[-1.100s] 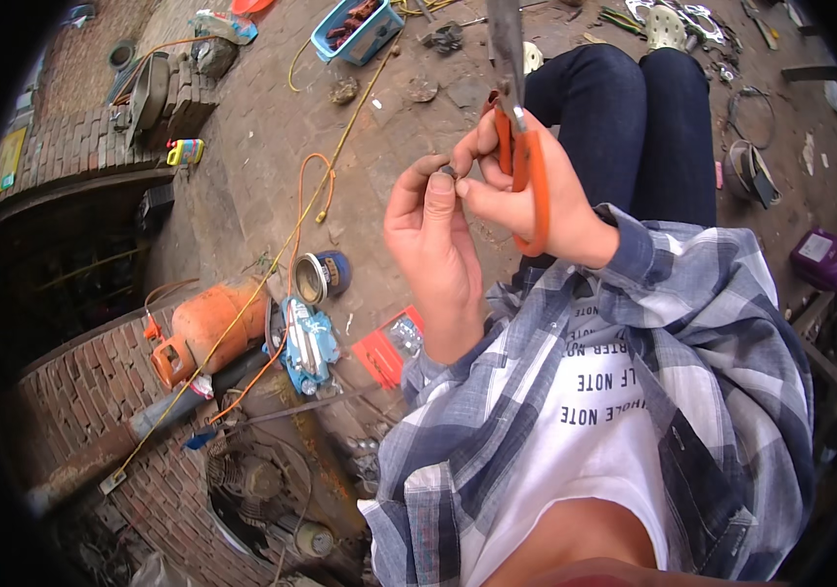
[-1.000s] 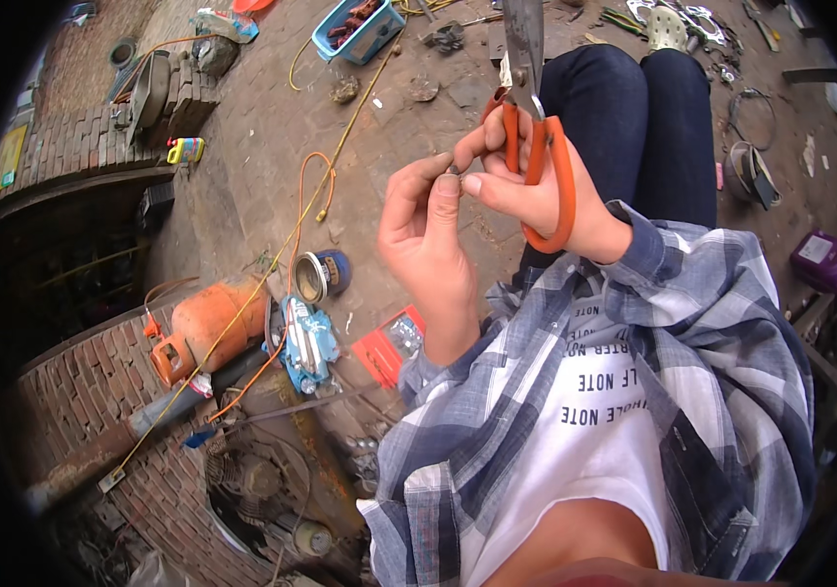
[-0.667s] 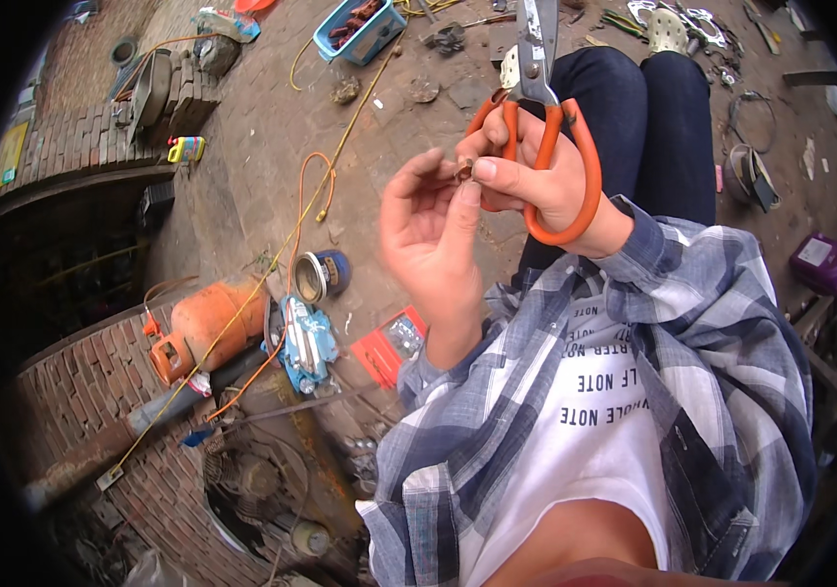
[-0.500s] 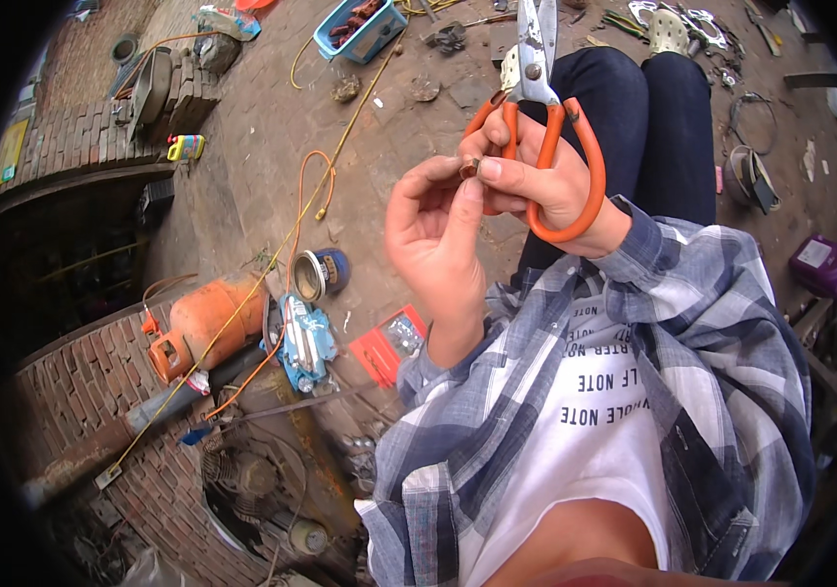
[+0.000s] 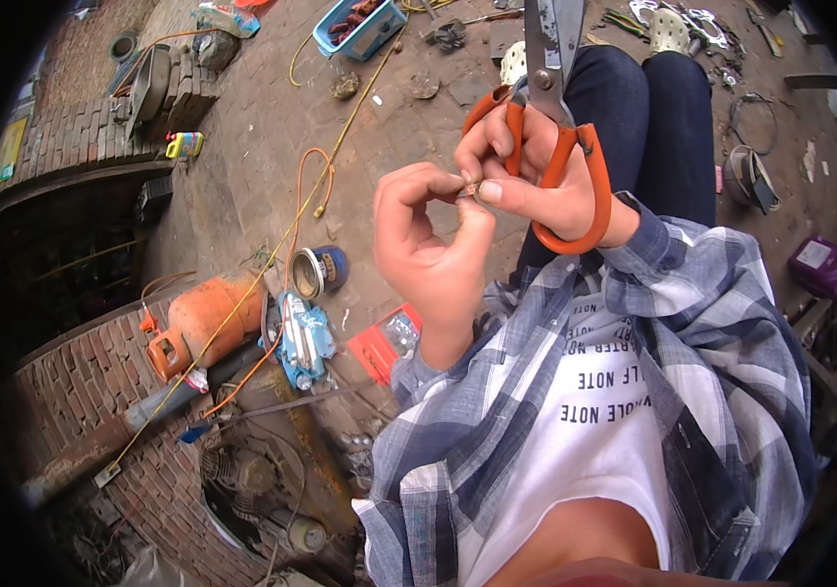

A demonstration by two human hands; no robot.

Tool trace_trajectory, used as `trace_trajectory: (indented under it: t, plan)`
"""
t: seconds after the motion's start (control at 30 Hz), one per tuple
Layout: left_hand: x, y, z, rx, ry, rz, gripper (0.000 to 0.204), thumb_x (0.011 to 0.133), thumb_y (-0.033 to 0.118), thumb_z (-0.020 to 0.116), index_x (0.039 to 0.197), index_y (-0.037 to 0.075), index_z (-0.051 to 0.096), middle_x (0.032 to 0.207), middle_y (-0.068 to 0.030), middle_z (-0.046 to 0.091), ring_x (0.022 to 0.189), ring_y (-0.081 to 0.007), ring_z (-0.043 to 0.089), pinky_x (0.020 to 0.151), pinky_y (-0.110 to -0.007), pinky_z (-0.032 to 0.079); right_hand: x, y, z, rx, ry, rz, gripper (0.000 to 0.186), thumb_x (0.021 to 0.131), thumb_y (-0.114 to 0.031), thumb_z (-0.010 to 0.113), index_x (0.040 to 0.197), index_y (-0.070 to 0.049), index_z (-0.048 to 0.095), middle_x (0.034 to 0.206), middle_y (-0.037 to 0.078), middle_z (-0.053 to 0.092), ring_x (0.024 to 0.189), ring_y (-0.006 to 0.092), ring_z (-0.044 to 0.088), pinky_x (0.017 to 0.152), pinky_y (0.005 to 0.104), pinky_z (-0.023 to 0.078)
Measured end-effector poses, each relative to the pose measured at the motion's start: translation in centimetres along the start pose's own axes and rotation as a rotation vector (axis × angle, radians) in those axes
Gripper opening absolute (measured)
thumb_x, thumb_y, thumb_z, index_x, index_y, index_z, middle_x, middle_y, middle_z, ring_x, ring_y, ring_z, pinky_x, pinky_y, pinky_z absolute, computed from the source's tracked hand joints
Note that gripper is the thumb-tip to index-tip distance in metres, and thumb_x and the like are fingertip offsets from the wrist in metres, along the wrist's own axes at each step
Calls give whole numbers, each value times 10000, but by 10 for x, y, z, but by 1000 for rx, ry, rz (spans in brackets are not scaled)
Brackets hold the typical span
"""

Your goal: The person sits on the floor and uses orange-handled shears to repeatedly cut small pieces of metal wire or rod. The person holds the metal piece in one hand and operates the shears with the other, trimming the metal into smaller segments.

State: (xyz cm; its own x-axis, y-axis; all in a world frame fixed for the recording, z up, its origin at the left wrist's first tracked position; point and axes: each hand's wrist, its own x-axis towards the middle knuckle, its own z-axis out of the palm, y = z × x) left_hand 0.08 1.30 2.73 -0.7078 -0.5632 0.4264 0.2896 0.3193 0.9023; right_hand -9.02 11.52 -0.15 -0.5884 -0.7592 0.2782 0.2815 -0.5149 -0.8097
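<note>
In front of my knees, my right hand is closed with the orange handles of a pair of heavy scissors looped round its palm and fingers. The steel blades point away from me, upward in the picture. With its thumb and fingertips the same hand also pinches a tiny brownish, metallic-looking piece. My left hand meets it there, thumb and index finger closed on the piece from the left side. Fingertips cover most of the piece, so its exact kind cannot be made out.
At lower left lie an orange gas cylinder, a blue-and-white bag, a round tin and a red packet. A yellow hose crosses the paving. Farther off stands a blue basket; a purple jug is at right.
The scissors have tipped and shifted slightly right and nearer to me. My left hand has moved a little left and down, its fingers still at the tiny piece.
</note>
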Motion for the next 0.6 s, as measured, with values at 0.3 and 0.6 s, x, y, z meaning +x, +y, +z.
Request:
trace_trajectory:
  t: [0.3,0.6]
  plan:
    - [5,-4,-4,283,-45,224,302,665,-119,644,938,-16,569,920,-108,581,777,-180,601,693,-286,501,-1,3,-7,64,77,72,350,821,-199,685,900,-78,366,974,106,573,837,97,511,668,240,442]
    - [2,-6,-2,-153,-69,-33,241,803,-74,636,1037,-68,578,1064,-94,539,892,-160,594,783,-283,510,-2,2,-2,318,127,190,241,852,-121,581,963,-100,369,933,82,546,608,62,391,483,185,276]
